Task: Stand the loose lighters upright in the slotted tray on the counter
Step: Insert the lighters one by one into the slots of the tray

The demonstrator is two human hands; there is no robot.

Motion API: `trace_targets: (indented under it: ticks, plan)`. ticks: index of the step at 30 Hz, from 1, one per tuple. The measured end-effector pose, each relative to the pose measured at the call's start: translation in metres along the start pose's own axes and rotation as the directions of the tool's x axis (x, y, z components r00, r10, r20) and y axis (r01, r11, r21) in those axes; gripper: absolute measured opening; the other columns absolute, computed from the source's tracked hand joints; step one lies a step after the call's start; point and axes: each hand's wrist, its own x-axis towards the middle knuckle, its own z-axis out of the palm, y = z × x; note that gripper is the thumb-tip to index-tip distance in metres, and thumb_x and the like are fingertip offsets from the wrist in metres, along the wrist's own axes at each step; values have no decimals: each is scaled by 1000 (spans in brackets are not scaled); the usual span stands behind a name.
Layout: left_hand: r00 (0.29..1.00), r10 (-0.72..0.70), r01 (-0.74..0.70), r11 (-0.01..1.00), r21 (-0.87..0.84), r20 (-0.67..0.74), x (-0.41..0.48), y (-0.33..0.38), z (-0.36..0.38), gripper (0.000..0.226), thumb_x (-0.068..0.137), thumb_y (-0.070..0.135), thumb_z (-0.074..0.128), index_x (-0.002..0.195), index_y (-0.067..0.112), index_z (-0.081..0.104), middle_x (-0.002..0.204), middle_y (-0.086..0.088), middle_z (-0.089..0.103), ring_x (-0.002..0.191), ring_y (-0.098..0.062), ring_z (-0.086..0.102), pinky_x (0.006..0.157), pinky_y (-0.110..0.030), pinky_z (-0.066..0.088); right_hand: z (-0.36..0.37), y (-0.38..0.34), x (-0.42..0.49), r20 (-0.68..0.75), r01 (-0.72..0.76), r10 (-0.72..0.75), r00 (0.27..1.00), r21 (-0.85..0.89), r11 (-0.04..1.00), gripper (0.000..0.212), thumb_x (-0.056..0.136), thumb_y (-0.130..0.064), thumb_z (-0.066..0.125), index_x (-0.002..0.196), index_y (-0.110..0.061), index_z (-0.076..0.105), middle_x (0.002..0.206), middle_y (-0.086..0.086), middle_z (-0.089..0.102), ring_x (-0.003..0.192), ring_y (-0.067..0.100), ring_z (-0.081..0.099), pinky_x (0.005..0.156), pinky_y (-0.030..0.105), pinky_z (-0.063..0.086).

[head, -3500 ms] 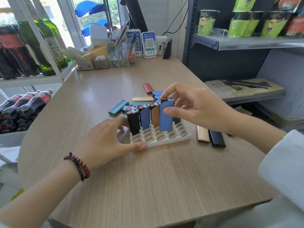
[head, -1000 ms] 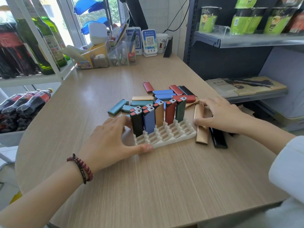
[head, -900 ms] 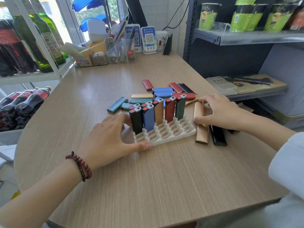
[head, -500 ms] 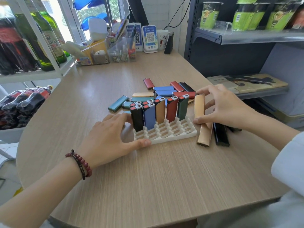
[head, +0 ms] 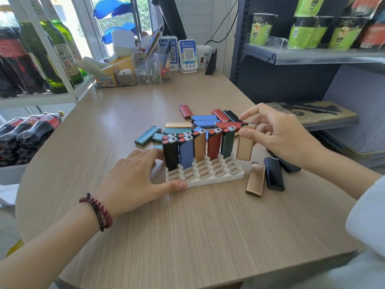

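Pinching a gold lighter [head: 244,147] upright at the right end of the white slotted tray [head: 208,180] with the right hand [head: 278,136]; resting the left hand [head: 133,180], fingers relaxed, against its left side.

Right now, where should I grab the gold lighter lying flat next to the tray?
Probably from above, at the near end of the flat gold lighter: pinch its long edges there. It lies flat, the white tray and the dark lighter crowd its far half, and the near end sticks out.

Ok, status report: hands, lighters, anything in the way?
Left hand braces slotted tray. Right hand pinches gold lighter upright at back row's right end. Front slots free; loose lighters lie behind and right of tray.
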Motion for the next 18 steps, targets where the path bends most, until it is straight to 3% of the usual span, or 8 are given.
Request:
trace_targets:
  ticks: [3, 7, 14, 18]
  plan:
    - [1000, 11, -12, 1000, 6, 3, -1, 1, -1, 81, 54, 90, 36, 122, 47, 35, 101, 26, 39, 97, 2, 36, 76, -24, 31, 1, -6, 0, -15, 43, -42, 999, 43, 998, 24, 83, -44, 58, 104, -33, 57, 90, -15, 61, 69, -2, 64, 61, 10, 49]
    - [1000, -28, 28, 999, 18, 9, -2, 8, -4, 57, 52, 83, 49, 93, 47, 31, 88, 34, 30, 92, -1, 36, 75, -25, 30, 3, -15, 1, -29, 122, -120, 992, 78, 989, 27, 80, -47, 58, 103, -34, 59, 91, -21, 59, 74, 0, 60, 59, 8, 46]
    - [1000, 2, -2, 1000, 6, -31, 1, 0, -1, 70, 47, 89, 46, 102, 46, 36, 88, 37, 30, 90, 1, 38, 69, -22, 30, 11, -25, 2, 70, 207, -219, 973, 145, 968, 23, 70, -46, 61, 91, -39, 58, 84, -25, 62, 82, 2, 62, 71, 13, 51]
    - [1000, 11, -11, 1000, -12, -23, 2, -6, 1, 77, 45, 92, 40, 107, 47, 38, 91, 33, 35, 94, 1, 38, 75, -26, 31, 16, -34, 3, 94, 274, -286, 954, 124, 954, 25, 71, -47, 59, 94, -37, 58, 84, -28, 60, 81, 2, 62, 70, 19, 53]
